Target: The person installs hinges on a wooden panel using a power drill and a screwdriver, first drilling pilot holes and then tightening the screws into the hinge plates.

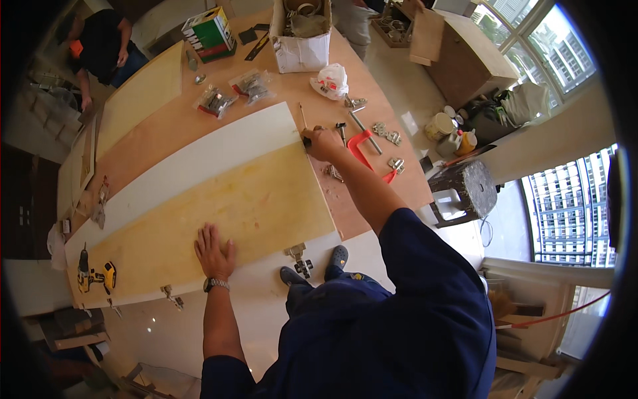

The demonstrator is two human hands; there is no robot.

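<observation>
My left hand (pixel 214 253) lies flat, fingers spread, on a yellowish wooden panel (pixel 266 199). Metal cabinet hinges (pixel 298 258) stick out along the panel's near edge. Past the panel's right end, my right hand (pixel 323 143) is closed around the dark handle of a screwdriver (pixel 302 114), its thin shaft pointing away from me. A red C-clamp (pixel 359 147) rests on the table just right of that hand, beside several loose hinges (pixel 387 133). A white panel (pixel 212 147) runs along the yellowish one's far side.
A yellow-and-black cordless drill (pixel 96 271) sits at the panel's left end. Farther back are bagged hardware (pixel 216 101), a green-and-white box (pixel 209 34), and a white carton (pixel 302 52). Another person (pixel 106 43) is at the far left. A worn stool (pixel 465 189) stands right.
</observation>
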